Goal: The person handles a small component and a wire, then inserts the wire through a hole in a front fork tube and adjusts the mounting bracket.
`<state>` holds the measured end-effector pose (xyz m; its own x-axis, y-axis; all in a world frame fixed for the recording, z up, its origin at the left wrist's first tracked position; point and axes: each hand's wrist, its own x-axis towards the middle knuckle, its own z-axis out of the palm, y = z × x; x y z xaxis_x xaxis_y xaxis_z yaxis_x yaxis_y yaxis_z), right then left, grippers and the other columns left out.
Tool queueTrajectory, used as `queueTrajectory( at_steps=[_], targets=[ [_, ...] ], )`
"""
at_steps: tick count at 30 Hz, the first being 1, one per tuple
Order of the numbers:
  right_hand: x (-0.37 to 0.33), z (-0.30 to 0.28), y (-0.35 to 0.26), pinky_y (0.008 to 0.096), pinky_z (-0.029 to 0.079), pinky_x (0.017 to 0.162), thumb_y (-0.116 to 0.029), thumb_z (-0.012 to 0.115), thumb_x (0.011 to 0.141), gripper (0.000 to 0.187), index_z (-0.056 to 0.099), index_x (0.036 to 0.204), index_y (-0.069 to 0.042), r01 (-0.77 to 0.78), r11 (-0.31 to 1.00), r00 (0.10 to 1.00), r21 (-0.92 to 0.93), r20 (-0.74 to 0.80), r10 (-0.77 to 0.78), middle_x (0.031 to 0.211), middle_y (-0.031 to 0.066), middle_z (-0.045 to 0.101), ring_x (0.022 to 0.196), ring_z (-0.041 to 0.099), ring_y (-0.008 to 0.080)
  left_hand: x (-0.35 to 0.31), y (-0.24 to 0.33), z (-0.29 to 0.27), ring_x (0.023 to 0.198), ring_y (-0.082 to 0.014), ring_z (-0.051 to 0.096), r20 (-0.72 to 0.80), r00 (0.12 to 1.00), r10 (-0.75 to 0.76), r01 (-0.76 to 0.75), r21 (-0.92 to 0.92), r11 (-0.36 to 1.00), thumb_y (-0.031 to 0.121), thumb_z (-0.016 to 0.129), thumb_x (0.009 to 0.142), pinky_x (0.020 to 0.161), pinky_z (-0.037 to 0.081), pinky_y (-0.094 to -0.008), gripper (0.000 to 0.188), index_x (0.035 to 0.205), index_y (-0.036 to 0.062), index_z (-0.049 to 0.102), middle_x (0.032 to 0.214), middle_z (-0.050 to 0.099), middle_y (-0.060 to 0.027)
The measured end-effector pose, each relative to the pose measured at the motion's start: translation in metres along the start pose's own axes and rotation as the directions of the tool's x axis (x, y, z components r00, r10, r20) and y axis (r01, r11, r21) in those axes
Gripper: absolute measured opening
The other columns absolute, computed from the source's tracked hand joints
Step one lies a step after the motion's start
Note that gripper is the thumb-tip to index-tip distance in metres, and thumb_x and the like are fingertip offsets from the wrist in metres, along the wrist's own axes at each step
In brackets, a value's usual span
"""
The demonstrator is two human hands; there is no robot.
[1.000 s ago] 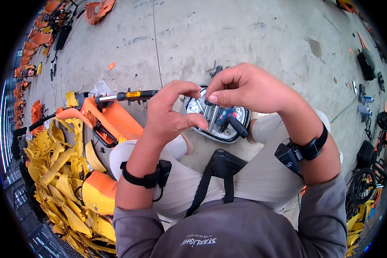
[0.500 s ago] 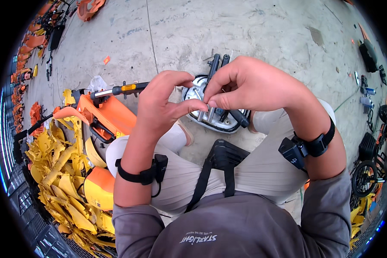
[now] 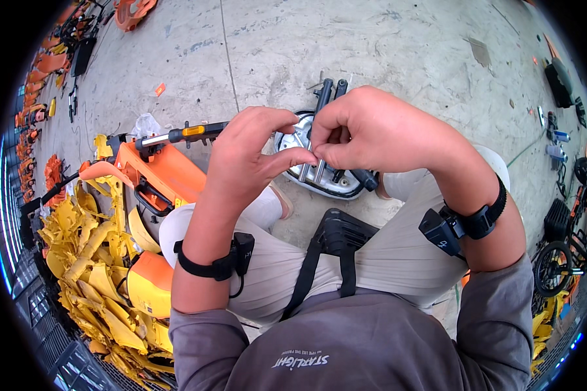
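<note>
My left hand (image 3: 251, 144) is in front of me, its thumb and index finger spread into a C with nothing visible between them. The tip of its thumb meets the fingertips of my right hand (image 3: 368, 130). That right hand is closed, fingers curled against the thumb; what it pinches, if anything, is hidden. Below both hands an oval white shell with a black rim (image 3: 329, 190) lies on the floor between my feet. Two dark tubes with shiny metal lower ends (image 3: 324, 96) rest across it, partly covered by my right hand. A black cylindrical grip (image 3: 365, 178) sticks out at its right.
To the left lie an orange scooter body panel (image 3: 169, 171), a bar with a black and yellow end (image 3: 192, 132) and a heap of broken yellow plastic panels (image 3: 98, 267). Cans (image 3: 557, 152) and a small wheel (image 3: 553, 267) are at far right. A black strapped pad (image 3: 342, 234) sits between my thighs.
My right hand has turned slightly, its fingers curling further in, and its thumb has shifted beside the left thumb. My left hand keeps nearly the same pose.
</note>
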<state>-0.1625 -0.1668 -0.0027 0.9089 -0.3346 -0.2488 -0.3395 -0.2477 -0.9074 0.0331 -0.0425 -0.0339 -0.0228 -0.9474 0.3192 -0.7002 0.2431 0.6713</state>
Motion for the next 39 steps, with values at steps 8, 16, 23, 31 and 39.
queueTrajectory(
  at_steps=[8,16,23,31,39],
  targets=[
    [-0.001,0.000,-0.003,0.0360,0.052,0.065,-0.014,0.073,0.080,0.016,0.071,0.083,0.001,0.025,1.000,1.000,0.015,0.010,-0.025,0.072,0.0141,0.069,0.066,0.065,0.0255,0.000,0.000,0.001,0.082,-0.0233,0.065,-0.008,0.999,0.033,-0.033,-0.016,0.999,0.031,0.092,0.062,0.071,0.053,-0.0328,0.051,0.099,0.0051,0.068,0.087,0.068,-0.0059],
    [-0.001,0.001,-0.003,0.0362,0.052,0.064,-0.014,0.074,0.079,0.016,0.071,0.083,0.001,0.052,0.999,0.999,0.005,-0.005,-0.052,0.071,0.0148,0.068,0.064,0.065,0.0259,0.000,-0.001,0.001,0.080,-0.0219,0.066,-0.017,0.999,0.035,-0.036,-0.037,0.999,0.030,0.092,0.062,0.071,0.053,-0.0320,0.051,0.098,0.0046,0.067,0.087,0.068,-0.0062],
    [-0.002,-0.003,-0.004,0.0352,0.053,0.067,-0.015,0.072,0.080,0.017,0.073,0.087,0.001,0.020,0.999,1.000,0.040,0.017,-0.021,0.076,0.0137,0.071,0.069,0.067,0.0244,0.001,0.000,-0.001,0.079,-0.0206,0.066,-0.031,0.999,0.032,-0.032,-0.018,0.999,0.031,0.092,0.061,0.070,0.054,-0.0310,0.052,0.098,0.0046,0.067,0.085,0.068,-0.0060],
    [-0.004,-0.009,-0.009,0.0345,0.055,0.071,-0.015,0.072,0.080,0.021,0.075,0.093,0.002,-0.014,0.999,0.999,0.044,0.035,0.012,0.081,0.0156,0.073,0.074,0.069,0.0238,0.001,0.004,-0.002,0.079,-0.0208,0.065,-0.028,1.000,0.012,-0.012,0.005,1.000,0.033,0.092,0.061,0.070,0.054,-0.0312,0.052,0.098,0.0047,0.067,0.085,0.068,-0.0057],
    [-0.001,-0.003,-0.005,0.0350,0.055,0.070,-0.015,0.072,0.081,0.020,0.075,0.092,0.002,-0.035,0.999,0.999,-0.013,0.010,0.035,0.080,0.0168,0.073,0.073,0.070,0.0259,0.000,0.005,0.001,0.079,-0.0235,0.064,-0.029,0.999,0.036,-0.035,0.055,0.998,0.029,0.091,0.063,0.068,0.052,-0.0333,0.047,0.096,0.0058,0.067,0.084,0.067,-0.0056]
  ],
)
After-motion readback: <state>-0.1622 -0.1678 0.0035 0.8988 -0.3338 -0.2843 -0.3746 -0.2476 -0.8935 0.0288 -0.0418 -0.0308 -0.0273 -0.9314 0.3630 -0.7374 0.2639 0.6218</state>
